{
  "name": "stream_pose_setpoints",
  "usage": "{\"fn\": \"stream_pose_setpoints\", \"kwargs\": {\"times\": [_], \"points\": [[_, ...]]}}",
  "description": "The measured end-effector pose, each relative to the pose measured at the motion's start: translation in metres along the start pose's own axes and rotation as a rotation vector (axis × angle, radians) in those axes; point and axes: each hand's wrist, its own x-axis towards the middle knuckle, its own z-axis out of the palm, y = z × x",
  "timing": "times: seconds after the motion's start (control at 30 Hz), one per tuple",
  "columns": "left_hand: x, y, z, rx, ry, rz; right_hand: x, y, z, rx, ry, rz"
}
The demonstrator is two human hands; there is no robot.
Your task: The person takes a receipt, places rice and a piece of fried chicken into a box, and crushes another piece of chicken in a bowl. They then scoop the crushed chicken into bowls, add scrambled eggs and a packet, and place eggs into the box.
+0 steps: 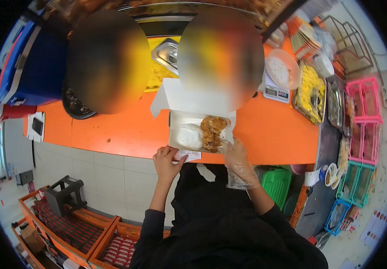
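An open white cardboard takeaway box (172, 130) lies at the front edge of the orange counter, its lid (198, 96) raised at the back. Inside, a white wrapped mound (190, 136) sits left of browned fried chicken pieces (212, 133). My left hand (167, 160) is at the box's front left corner, with thumb and fingers closed on a small printed paper slip (191, 155). My right hand (237, 159), in a clear plastic glove, grips the box's front right corner beside the chicken; its fingertips are partly hidden.
On the right stand a kitchen scale (276, 92) with a bowl (283, 67), and a tray of yellow food (310, 92). A dark pan (78, 105) and a phone (37, 125) are on the left. Below are a grey stool (65, 193) and a green crate (274, 184). Two blurred circles cover the back.
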Motion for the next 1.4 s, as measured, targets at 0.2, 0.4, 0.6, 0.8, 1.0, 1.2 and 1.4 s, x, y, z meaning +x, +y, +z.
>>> {"fn": "stream_pose_setpoints", "kwargs": {"times": [0.2,0.4,0.6,0.8,1.0,1.2,1.4], "points": [[0.005,0.082,0.045,-0.028,-0.087,0.113,-0.042,0.054,-0.097,0.967,-0.171,1.124],[0.017,0.202,0.116,-0.073,-0.111,0.198,-0.098,0.192,-0.13,0.914,0.055,1.002],[0.014,0.283,0.184,-0.076,-0.065,0.188,-0.088,0.289,-0.127,0.511,-0.043,0.847],[0.009,0.288,0.186,-0.108,-0.085,0.21,-0.032,0.276,-0.188,0.528,-0.204,0.731],[0.041,0.324,0.121,-0.355,-0.08,0.302,-0.011,0.364,-0.217,-0.114,0.197,0.25],[0.077,0.443,0.117,-1.022,-0.692,0.195,0.083,0.406,-0.203,-0.257,-0.06,0.548],[0.067,0.491,0.247,-1.418,-0.923,-0.712,0.093,0.453,-0.185,-0.184,-0.291,0.256]]}}
